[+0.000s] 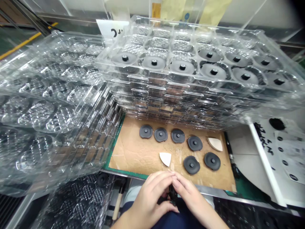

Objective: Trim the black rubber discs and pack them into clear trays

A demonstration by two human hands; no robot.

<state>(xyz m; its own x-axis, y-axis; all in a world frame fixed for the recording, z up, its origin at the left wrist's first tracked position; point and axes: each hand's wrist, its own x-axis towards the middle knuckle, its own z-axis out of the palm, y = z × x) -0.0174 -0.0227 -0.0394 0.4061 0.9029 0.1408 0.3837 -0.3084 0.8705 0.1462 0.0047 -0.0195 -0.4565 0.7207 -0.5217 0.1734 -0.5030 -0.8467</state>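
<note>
Black part [172, 192], held in the grip of left hand [152, 193] and right hand [188, 191], dark discs [194, 144] beyond on cardboard [133, 149].

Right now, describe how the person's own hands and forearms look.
The left hand and right hand are bare, without gloves. The left forearm and right forearm show no sleeves within view. I see no watch, bracelet or markings on either; hidden finger parts cannot be judged.
</note>
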